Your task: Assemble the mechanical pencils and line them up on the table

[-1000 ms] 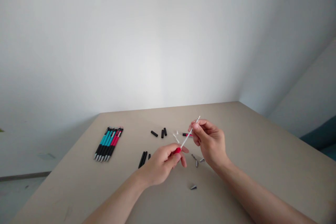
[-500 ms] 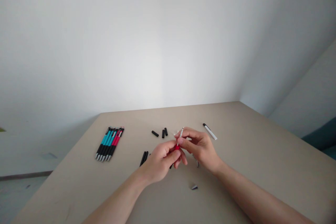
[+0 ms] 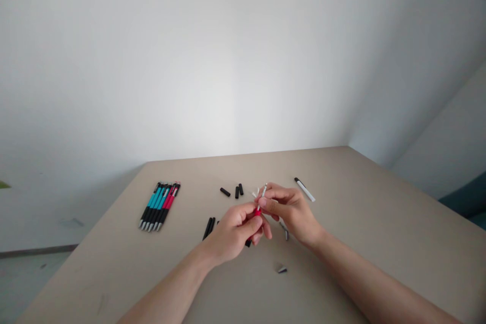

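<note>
My left hand (image 3: pixel 234 232) is closed around a red pen barrel (image 3: pixel 257 211), of which only the red end shows between the fingers. My right hand (image 3: pixel 288 211) pinches a thin white refill (image 3: pixel 264 190) whose lower end goes into that barrel; its metal tip pokes up above my fingers. Both hands meet above the middle of the beige table (image 3: pixel 360 223).
A row of assembled teal and red pens (image 3: pixel 158 206) lies at the left. Short black grips (image 3: pixel 232 192) and long black parts (image 3: pixel 208 228) lie near my hands. A white refill with a black end (image 3: pixel 304 189) rests at the right; small grey tips (image 3: pixel 281 269) lie nearer me.
My right hand moved left and down toward my left hand, and the refill slid deeper into the red barrel. The white refill on the table at the right came into view.
</note>
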A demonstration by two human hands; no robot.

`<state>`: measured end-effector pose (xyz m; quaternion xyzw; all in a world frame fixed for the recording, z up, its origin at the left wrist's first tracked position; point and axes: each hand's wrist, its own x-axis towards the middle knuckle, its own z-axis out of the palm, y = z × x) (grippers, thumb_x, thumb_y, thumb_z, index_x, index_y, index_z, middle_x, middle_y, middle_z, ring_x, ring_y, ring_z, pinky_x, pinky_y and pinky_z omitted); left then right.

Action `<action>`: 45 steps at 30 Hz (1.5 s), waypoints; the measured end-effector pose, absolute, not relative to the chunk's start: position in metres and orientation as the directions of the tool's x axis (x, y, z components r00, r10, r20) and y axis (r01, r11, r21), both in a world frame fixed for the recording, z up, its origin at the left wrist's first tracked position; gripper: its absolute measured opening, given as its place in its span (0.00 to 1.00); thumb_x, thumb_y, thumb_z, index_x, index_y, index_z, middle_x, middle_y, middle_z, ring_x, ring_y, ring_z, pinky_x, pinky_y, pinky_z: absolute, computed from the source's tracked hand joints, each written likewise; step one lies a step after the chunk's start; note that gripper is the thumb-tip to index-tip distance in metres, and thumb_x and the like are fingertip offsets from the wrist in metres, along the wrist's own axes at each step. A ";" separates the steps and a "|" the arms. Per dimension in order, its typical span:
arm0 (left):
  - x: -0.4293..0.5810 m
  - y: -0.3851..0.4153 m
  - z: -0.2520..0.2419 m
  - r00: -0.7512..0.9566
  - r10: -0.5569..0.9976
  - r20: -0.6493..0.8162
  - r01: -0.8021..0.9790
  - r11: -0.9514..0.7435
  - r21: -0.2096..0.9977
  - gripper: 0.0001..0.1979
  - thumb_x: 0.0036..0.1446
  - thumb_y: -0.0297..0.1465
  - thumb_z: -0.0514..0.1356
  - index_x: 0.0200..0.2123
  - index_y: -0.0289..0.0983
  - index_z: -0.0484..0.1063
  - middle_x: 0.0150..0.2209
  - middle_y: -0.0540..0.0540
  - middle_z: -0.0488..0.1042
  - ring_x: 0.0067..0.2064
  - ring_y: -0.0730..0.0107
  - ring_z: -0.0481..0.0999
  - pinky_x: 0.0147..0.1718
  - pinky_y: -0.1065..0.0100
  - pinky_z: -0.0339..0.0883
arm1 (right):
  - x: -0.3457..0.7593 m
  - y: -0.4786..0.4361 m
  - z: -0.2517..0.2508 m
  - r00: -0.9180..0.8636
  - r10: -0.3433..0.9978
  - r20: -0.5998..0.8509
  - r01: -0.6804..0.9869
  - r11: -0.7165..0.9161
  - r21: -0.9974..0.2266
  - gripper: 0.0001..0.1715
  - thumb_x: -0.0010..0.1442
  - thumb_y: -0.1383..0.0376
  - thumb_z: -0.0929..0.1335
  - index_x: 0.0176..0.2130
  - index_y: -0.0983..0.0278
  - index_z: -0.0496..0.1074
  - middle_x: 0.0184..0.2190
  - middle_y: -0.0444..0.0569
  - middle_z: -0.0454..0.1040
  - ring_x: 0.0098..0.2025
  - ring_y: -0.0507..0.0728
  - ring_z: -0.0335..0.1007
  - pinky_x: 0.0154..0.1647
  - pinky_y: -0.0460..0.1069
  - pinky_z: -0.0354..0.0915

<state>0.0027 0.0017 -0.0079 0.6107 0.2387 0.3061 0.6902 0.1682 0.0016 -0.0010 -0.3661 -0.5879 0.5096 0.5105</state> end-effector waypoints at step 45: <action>0.010 -0.002 -0.010 0.645 0.681 -0.348 -0.194 0.586 0.787 0.23 0.56 0.53 0.52 0.30 0.37 0.63 0.17 0.55 0.65 0.13 0.85 0.45 0.13 0.76 0.36 | 0.158 0.002 -0.005 -0.243 0.970 0.011 -0.026 0.005 -1.000 0.24 0.55 0.49 0.68 0.21 0.66 0.69 0.17 0.39 0.54 0.19 0.48 0.50 0.18 0.44 0.52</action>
